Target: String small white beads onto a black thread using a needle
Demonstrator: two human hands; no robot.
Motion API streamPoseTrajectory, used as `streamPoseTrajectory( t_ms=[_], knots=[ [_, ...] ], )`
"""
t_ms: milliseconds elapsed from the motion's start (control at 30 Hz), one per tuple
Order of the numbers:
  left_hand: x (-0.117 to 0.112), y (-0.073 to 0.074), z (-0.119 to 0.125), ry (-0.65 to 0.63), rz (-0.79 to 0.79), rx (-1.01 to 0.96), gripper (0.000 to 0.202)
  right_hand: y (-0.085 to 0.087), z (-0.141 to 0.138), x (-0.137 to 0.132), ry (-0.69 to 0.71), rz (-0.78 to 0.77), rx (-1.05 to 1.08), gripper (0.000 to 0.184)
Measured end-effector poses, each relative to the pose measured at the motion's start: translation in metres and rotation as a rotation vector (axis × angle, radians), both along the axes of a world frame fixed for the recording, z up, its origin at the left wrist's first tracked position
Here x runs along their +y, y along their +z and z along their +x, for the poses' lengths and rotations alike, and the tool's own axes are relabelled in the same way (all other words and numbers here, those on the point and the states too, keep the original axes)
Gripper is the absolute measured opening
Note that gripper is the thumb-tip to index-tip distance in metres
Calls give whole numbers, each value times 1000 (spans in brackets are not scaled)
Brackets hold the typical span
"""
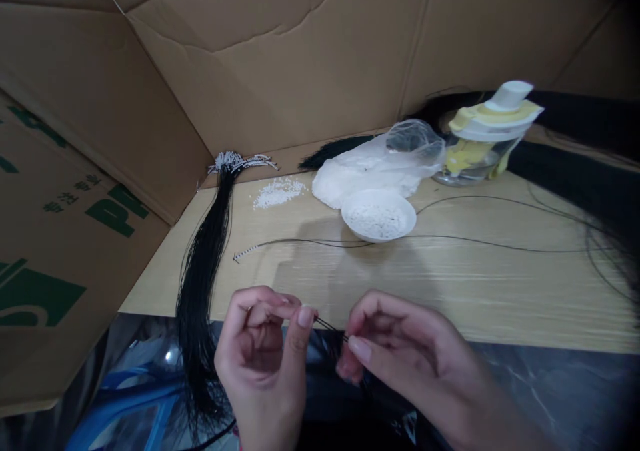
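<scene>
Where the hands meet: left hand (265,354) and right hand (395,351), each with thumb and forefinger pinched shut on a black thread (330,326) stretched between them, just off the table (450,297) edge.
Grip: best kept near the thread's end and taut (so fine a strand likely slips).
Left: bundle of cords (205,271), bead-tipped, hanging over the edge.
Beyond: bowl (407,221) of white beads, plastic bag (380,164), cardboard (250,71).
</scene>
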State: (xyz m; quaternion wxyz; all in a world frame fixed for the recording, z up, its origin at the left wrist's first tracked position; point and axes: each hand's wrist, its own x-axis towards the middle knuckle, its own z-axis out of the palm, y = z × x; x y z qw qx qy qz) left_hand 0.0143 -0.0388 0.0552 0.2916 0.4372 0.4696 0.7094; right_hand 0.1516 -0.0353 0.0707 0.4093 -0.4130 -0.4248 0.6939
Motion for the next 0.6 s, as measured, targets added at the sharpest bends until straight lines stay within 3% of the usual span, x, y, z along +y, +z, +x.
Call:
streamPoseTrajectory(
  t_ms=[100, 400, 500, 600],
  knots=[
    [0, 0, -2, -36, -23, -1, 20, -4, -2, 2, 76, 4, 109, 16],
    [3, -2, -3, -121, -77, -18, 18, -5, -12, 7, 96, 23, 69, 28],
    [4, -3, -5, -156, -109, -29, 18, -5, -13, 6, 45, 19, -27, 27],
    [5, -3, -2, -113, -136, -69, 19, -6, -11, 7, 58, 4, -95, 34]
  ],
)
